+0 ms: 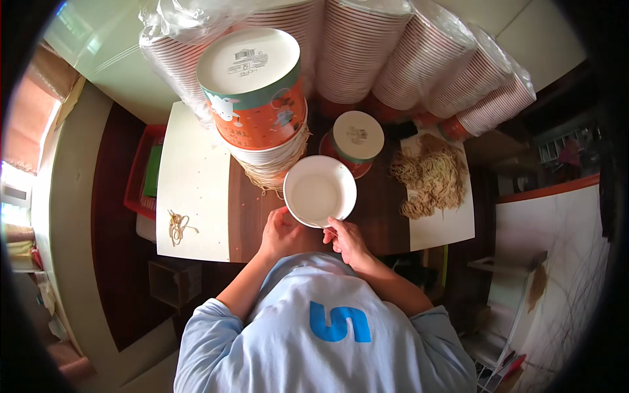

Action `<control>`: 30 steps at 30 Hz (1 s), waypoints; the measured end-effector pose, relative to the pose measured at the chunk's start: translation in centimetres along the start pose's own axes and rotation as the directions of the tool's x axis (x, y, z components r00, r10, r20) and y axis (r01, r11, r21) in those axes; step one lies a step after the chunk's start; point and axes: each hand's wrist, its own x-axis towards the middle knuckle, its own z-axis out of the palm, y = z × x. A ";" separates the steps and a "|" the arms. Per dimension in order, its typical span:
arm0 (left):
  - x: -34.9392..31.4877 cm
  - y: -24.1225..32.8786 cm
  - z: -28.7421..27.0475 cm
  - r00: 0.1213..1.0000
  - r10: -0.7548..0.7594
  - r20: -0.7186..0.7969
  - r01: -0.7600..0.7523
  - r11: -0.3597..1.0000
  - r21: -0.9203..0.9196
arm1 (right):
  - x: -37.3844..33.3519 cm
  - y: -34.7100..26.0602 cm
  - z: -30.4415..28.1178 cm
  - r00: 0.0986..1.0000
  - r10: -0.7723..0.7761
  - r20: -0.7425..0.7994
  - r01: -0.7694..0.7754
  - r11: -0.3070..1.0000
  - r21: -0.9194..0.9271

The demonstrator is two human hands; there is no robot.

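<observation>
A white-lined round paper bucket (320, 191) is tipped so that its open mouth faces up toward me over the front of the table. My right hand (347, 242) grips its near rim, thumb on the edge and fingers curled beneath. Close against the near-left side of the bucket, my left hand (280, 234) has curled fingers; what they hold, if anything, is hidden. Behind and to the left rises an upside-down stack of orange and green printed buckets (262, 121), with cord handles (275, 169) bunched round its lower part. Another upturned bucket (358, 135) stands just beyond the held one.
Tall plastic-wrapped stacks of buckets (363, 49) line the back. A heap of tan cords (432, 175) lies on the right white panel, a few loose cords (178, 227) on the left one. A red crate (139, 177) is beyond the table's left edge.
</observation>
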 end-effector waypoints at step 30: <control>-4.2 -5.0 -7.1 0.810 -0.507 0.294 0.168 0.680 0.713 | 0.2 -0.2 -0.8 0.996 -0.004 -0.085 0.002 1.000 -0.029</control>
